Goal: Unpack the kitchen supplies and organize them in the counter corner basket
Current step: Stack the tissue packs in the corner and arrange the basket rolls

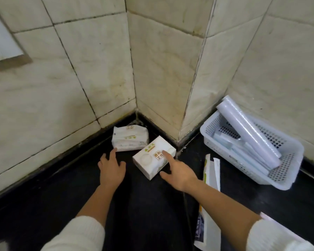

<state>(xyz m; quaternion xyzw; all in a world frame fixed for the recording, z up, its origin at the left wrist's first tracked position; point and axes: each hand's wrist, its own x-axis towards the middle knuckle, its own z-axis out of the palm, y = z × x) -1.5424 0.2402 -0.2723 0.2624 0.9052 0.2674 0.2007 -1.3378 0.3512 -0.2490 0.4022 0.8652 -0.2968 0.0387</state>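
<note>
Deep in the far corner of the black counter (43, 200), against the tiled wall (71, 84), lies a soft white packet (130, 140), with a white carton (153, 156) just to its near right. At the packet's near edge the left hand (111, 169) is spread with fingers loose, holding nothing, while the right hand (178, 171) is open too, its forefinger touching the carton's top. Well to the right, a white perforated basket (286, 171) by the wall holds a wrapped roll (250, 131) lying tilted over flat packs (243, 153), and torn paper packaging (210, 171) lies between it and the right forearm.
</note>
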